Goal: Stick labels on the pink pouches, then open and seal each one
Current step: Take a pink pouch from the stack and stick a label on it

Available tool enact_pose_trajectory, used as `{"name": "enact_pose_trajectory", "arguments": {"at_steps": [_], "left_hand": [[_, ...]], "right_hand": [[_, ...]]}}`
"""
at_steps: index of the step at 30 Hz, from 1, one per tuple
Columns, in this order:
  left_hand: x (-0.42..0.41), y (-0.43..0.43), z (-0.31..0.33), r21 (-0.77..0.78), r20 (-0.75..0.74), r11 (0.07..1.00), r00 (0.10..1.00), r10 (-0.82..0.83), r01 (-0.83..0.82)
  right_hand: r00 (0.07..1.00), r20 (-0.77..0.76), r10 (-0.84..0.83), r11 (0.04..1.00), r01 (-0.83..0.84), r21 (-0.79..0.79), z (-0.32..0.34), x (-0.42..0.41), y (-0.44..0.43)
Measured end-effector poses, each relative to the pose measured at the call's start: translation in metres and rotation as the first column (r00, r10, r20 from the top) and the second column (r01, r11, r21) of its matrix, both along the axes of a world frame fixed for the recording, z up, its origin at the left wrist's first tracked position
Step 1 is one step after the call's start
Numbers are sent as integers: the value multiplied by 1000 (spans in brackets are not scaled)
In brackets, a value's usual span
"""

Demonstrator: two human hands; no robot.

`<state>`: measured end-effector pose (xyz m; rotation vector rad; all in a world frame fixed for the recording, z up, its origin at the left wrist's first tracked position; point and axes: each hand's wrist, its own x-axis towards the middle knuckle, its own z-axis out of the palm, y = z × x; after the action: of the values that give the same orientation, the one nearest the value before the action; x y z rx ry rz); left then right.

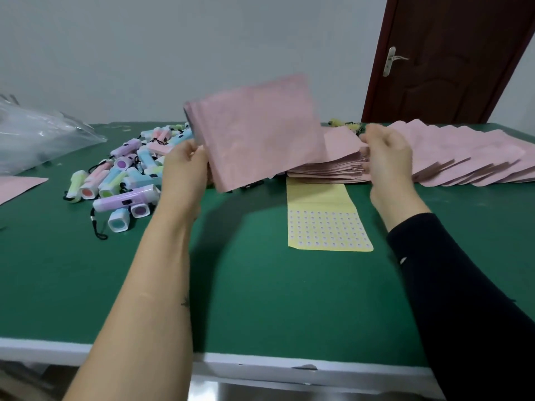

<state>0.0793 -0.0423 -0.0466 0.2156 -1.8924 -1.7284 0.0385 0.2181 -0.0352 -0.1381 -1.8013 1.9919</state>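
Left hand (185,162) pinching lifted pouch (257,131) at its edge, right hand (386,151) fingers curled onto stack (327,167); peel off singly, fingertips keeping stack pinned.

Packing workroom: green worktable (260,299), pouch stacks (463,157)

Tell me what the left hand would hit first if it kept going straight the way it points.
Probably the pile of small torches behind the left hand, which holds a pink pouch up; depth is unclear.
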Motion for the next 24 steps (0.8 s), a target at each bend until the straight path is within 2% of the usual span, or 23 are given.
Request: {"name": "enact_pose_trajectory", "arguments": {"at_steps": [2, 4, 7, 10, 14, 24], "left_hand": [[0, 16, 2, -140, -86, 983, 991, 104, -115], [5, 35, 4, -235, -212, 950, 965, 157, -206], [14, 52, 3, -336, -312, 918, 945, 101, -209], [18, 58, -2, -437, -286, 887, 958, 22, -151], [18, 66, -3, -489, -284, 862, 959, -7, -138], [15, 79, -9, -564, -175, 821, 984, -20, -84]], "right_hand": [[984, -117, 131, 977, -108, 186, 4, 16, -31], [926, -154, 345, 907, -286, 311, 7, 34, -66], [842, -181, 508, 839, -436, 326, 4, 45, -96], [877, -203, 435, 867, -348, 358, 0, 49, -99], [915, -175, 363, 891, -287, 352, -5, 45, -96], [980, -94, 175, 833, -97, 544, -12, 37, -93]]}}
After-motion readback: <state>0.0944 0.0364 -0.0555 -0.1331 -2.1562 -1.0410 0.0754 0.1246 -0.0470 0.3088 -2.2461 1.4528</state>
